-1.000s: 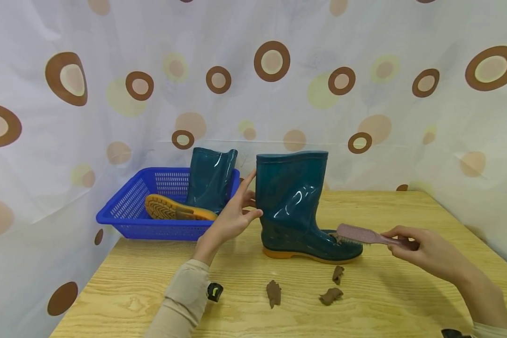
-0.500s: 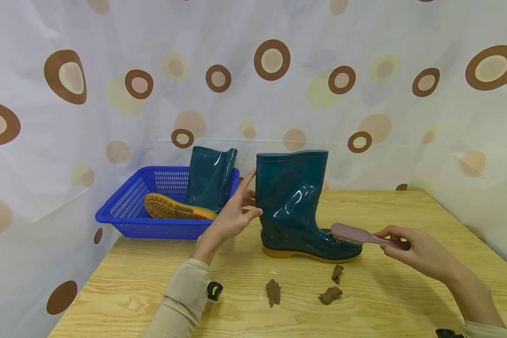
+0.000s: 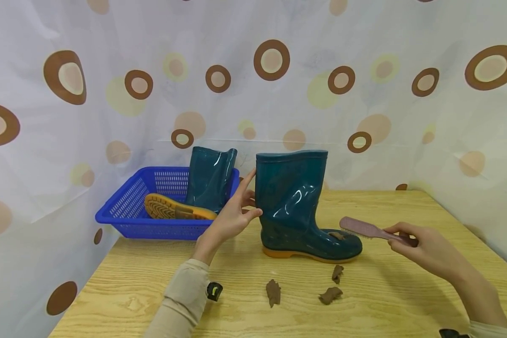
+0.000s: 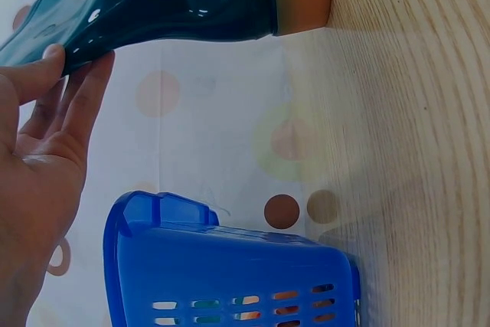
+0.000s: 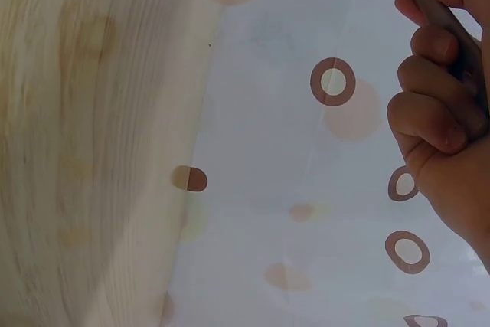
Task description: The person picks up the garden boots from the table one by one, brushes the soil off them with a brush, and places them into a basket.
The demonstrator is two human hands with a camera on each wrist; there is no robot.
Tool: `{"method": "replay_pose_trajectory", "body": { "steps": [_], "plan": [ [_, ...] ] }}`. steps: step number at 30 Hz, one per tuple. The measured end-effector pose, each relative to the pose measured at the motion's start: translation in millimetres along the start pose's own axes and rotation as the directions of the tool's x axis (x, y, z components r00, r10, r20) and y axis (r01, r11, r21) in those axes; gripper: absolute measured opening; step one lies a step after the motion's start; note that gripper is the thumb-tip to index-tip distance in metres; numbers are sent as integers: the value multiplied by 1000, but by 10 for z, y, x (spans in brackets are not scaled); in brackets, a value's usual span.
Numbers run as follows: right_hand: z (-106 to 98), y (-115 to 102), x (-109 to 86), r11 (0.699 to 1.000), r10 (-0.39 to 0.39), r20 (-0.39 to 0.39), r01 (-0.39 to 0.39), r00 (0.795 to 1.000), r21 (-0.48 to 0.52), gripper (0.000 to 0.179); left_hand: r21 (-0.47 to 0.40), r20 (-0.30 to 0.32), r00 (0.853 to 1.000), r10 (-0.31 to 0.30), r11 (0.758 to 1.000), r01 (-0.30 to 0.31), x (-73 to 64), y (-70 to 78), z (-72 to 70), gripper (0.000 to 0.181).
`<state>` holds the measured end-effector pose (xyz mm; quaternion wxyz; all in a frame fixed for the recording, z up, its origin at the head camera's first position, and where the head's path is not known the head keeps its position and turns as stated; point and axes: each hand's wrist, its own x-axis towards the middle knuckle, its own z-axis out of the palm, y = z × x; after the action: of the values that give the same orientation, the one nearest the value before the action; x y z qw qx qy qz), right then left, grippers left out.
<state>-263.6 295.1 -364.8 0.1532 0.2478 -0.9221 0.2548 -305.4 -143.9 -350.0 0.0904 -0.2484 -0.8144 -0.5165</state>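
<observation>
In the head view a dark green rubber boot (image 3: 291, 202) stands upright on the wooden table, toe to the right. My left hand (image 3: 232, 213) touches the back of its shaft with thumb and fingertips; in the left wrist view those fingers (image 4: 88, 101) look mostly straight. My right hand (image 3: 426, 249) grips the handle of a mauve brush (image 3: 361, 228), fingers curled round it in the right wrist view. The brush head hovers just above the boot's toe, bristles down. A brown clay-like smear (image 3: 337, 235) lies on top of the foot.
Left of the boot stands a blue plastic basket (image 3: 160, 231) holding another green boot shaft (image 3: 209, 178) and a yellow-orange sole (image 3: 169, 207). Brown lumps lie in front of the boot: one left (image 3: 273, 293), one right (image 3: 331, 295) and a smaller piece (image 3: 337, 274).
The brush moved left along the toe, then lifted and shifted right, uncovering the brown smear. My left hand and the boot stay put.
</observation>
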Motion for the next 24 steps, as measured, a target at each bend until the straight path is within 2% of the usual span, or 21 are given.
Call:
{"method": "replay_pose_trajectory", "body": {
  "steps": [3, 9, 19, 24],
  "plan": [
    [30, -47, 11, 1000, -2, -14, 2, 1000, 28, 16, -4, 0, 1000, 4, 1000, -4, 5, -1, -2, 93],
    [105, -110, 46, 997, -53, 47, 50, 997, 58, 16, -4, 3, 1000, 11, 1000, -11, 0, 10, -2, 93],
    [71, -67, 53, 1000, -14, 66, 15, 998, -25, 15, -4, -2, 1000, 19, 1000, -19, 2, 14, 2, 93],
    [60, -37, 45, 998, -20, 31, 21, 999, -54, 15, 2, -6, 1000, 13, 1000, -13, -2, 8, 6, 93]
  ]
}}
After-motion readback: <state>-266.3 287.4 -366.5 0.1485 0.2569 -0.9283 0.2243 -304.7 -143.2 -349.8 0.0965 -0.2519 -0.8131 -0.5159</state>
